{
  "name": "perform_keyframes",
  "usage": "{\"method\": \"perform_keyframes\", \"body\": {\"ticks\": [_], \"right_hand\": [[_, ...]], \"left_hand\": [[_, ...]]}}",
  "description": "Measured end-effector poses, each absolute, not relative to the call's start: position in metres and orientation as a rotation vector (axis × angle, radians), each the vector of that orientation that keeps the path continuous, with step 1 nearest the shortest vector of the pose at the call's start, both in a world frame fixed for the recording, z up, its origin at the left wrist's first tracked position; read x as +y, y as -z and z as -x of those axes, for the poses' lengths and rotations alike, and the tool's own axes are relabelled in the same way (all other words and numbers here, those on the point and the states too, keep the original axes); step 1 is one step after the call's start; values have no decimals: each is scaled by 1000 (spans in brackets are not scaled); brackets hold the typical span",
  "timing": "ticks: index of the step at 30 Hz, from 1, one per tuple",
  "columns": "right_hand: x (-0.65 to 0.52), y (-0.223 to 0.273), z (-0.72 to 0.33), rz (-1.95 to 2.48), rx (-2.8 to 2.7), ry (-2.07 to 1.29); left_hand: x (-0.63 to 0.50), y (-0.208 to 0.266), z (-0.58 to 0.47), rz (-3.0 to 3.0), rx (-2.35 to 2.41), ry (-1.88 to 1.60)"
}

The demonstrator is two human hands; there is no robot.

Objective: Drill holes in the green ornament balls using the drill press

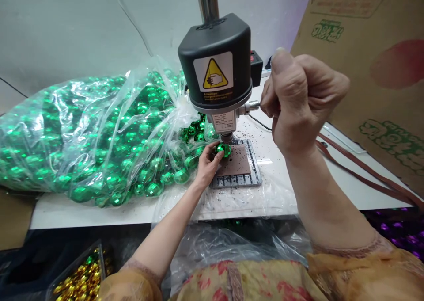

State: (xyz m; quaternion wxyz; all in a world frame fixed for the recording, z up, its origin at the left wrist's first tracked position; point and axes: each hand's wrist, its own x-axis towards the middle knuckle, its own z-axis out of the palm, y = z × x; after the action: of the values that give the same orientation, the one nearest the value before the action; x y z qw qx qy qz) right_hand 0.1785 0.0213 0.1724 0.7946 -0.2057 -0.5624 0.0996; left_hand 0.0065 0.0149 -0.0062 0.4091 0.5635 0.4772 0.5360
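Observation:
My left hand [209, 164] pinches a shiny green faceted ball [223, 150] right under the chuck [227, 137] of a small bench drill press [215, 62]. The ball is over the press's base plate [256, 173], which carries a flat brownish board [240, 161]; whether ball and drill bit touch I cannot tell. My right hand [298, 93] is closed in a fist at the feed lever [253, 107] on the press's right side. Most of the lever is hidden behind my fingers.
A clear plastic bag [99, 137] of green balls fills the table's left side. Dark shavings lie around the base. A large cardboard box [371, 71] and brown straps [364, 170] are at right. Below the table edge are a bin of gold balls [79, 279] and purple balls [397, 230].

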Motion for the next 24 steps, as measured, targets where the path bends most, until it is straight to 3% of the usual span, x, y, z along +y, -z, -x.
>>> {"method": "perform_keyframes", "body": {"ticks": [16,24], "right_hand": [[20,-175,-178,280,-1187,-248],[19,-174,-179,366,-1220,-208]], "left_hand": [[24,6,4,-1584,1128,-1161],[23,14,-3,-1442,1094,-1320]]}}
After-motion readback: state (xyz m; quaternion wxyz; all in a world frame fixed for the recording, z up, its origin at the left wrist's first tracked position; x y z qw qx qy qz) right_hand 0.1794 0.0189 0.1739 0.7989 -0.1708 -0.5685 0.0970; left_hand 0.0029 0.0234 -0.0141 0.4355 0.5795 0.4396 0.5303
